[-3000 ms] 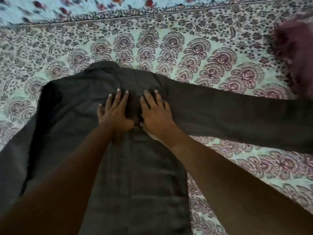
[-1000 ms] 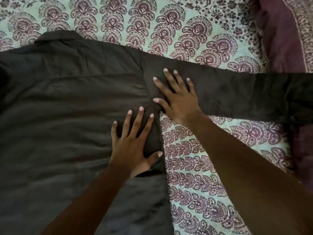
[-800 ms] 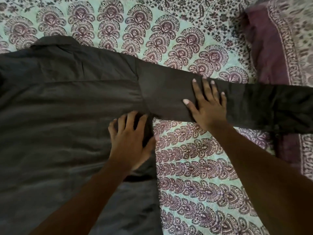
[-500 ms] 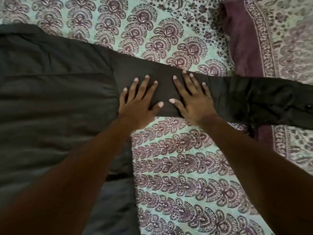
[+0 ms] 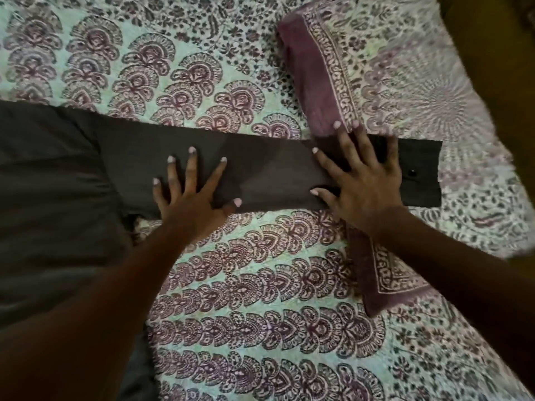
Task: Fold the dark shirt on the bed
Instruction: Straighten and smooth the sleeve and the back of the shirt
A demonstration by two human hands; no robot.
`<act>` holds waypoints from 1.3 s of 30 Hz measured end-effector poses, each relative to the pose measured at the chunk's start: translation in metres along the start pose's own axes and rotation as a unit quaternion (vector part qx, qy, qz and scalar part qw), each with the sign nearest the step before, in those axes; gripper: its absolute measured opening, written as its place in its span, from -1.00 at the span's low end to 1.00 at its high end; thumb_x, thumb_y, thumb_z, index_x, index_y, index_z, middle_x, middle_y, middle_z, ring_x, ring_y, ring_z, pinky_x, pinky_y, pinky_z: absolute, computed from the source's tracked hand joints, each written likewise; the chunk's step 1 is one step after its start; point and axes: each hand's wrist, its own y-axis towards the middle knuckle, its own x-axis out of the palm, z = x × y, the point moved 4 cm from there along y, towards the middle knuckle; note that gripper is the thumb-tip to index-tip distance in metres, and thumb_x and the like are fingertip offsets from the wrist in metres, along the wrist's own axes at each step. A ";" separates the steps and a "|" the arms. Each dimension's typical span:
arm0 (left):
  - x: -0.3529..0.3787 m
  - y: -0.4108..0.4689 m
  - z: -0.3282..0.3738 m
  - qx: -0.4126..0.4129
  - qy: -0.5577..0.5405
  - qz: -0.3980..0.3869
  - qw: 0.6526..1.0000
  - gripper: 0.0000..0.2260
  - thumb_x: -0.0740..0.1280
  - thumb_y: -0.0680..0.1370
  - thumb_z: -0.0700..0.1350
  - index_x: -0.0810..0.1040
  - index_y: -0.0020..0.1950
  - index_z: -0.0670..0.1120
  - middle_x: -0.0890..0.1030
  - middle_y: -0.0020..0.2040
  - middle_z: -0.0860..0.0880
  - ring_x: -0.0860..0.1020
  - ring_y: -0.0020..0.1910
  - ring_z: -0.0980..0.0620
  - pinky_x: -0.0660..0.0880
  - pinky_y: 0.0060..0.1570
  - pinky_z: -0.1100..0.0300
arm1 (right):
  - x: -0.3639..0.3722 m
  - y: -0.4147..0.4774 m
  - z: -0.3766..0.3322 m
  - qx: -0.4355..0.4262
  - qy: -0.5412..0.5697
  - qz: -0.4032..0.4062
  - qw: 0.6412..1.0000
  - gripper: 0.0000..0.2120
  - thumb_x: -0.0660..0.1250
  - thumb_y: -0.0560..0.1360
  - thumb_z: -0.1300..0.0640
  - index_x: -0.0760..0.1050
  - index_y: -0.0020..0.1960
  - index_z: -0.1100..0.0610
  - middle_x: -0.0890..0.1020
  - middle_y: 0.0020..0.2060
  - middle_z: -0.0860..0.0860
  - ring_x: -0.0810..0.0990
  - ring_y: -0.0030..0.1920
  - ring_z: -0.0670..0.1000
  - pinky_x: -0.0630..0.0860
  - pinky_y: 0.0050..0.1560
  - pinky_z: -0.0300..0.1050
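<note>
The dark shirt [image 5: 55, 192] lies flat on the patterned bedspread [image 5: 260, 285], its body filling the left side. Its right sleeve [image 5: 269, 172] stretches straight out to the right, and the buttoned cuff [image 5: 421, 175] lies over the edge of a pillow. My left hand [image 5: 191, 195] presses flat on the sleeve close to the shoulder, fingers spread. My right hand [image 5: 362, 180] presses flat on the sleeve just short of the cuff, fingers spread as well. Neither hand grips the cloth.
A pillow [image 5: 405, 91] with a maroon border and the same print lies at the upper right, partly under the sleeve. A dark brownish surface [image 5: 503, 82] shows past the bed's right edge.
Both hands have slid rightward along the sleeve, from the shirt's body and armpit out toward the cuff. My view has followed to the right, bringing the pillow and cuff into sight.
</note>
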 end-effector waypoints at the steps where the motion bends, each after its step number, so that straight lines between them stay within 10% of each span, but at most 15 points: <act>1: 0.002 0.001 0.001 -0.009 -0.001 0.002 1.000 -0.25 0.01 0.43 0.60 -0.31 0.49 0.51 -0.43 0.61 0.10 -0.36 0.61 -0.21 -0.24 0.50 -0.37 | -0.003 -0.004 0.009 0.011 0.005 0.000 1.000 -0.32 0.06 0.57 -0.44 0.25 0.61 -0.18 0.10 0.66 0.15 0.05 0.65 0.27 -0.04 0.48 0.55; 10: -0.007 0.000 0.009 -0.024 0.011 -0.060 0.998 -0.26 -0.01 0.41 0.60 -0.28 0.49 0.52 -0.45 0.60 0.10 -0.37 0.60 -0.21 -0.23 0.52 -0.35 | -0.019 -0.020 0.044 0.156 0.065 -0.044 0.985 -0.22 -0.08 0.52 -0.56 0.11 0.63 -0.23 0.06 0.65 0.24 -0.01 0.64 0.35 0.01 0.44 0.60; 17: -0.022 -0.063 -0.019 -0.038 -0.113 0.129 0.984 -0.43 0.15 0.65 0.21 0.12 0.64 0.14 0.04 0.68 0.01 -0.02 0.66 -0.12 0.07 0.54 -0.30 | -0.044 -0.007 -0.062 0.043 0.058 -0.006 0.997 -0.21 0.15 0.55 -0.36 0.07 0.67 -0.05 -0.07 0.66 0.25 -0.16 0.66 0.27 -0.42 0.43 0.50; 26: 0.014 -0.168 -0.112 -0.023 -0.047 0.108 0.993 -0.37 0.06 0.61 0.28 0.09 0.66 0.11 0.00 0.69 0.06 -0.06 0.66 -0.05 0.12 0.49 -0.32 | -0.012 -0.002 -0.011 0.093 -0.003 -0.152 0.984 -0.27 -0.02 0.58 -0.45 0.01 0.66 -0.19 -0.20 0.67 0.09 -0.22 0.66 0.22 -0.22 0.54 0.49; 31: -0.002 -0.141 -0.072 0.025 -0.030 0.126 0.991 -0.40 0.08 0.64 0.21 0.14 0.65 0.03 0.04 0.68 -0.01 -0.02 0.66 -0.08 0.11 0.53 -0.22 | -0.013 -0.016 -0.013 0.098 0.082 -0.088 0.988 -0.29 0.38 0.52 -0.21 0.32 0.57 0.03 0.02 0.66 0.20 -0.08 0.65 0.30 -0.06 0.48 0.58; 39: -0.008 -0.072 0.043 0.137 -0.029 0.097 0.985 -0.39 0.23 0.64 0.06 0.10 0.65 0.00 0.01 0.69 -0.01 -0.06 0.66 -0.09 0.07 0.56 -0.19 | -0.005 -0.001 -0.037 0.189 0.125 -0.073 0.971 -0.38 0.35 0.54 -0.10 0.39 0.46 0.25 0.00 0.66 0.20 -0.12 0.66 0.25 -0.13 0.52 0.50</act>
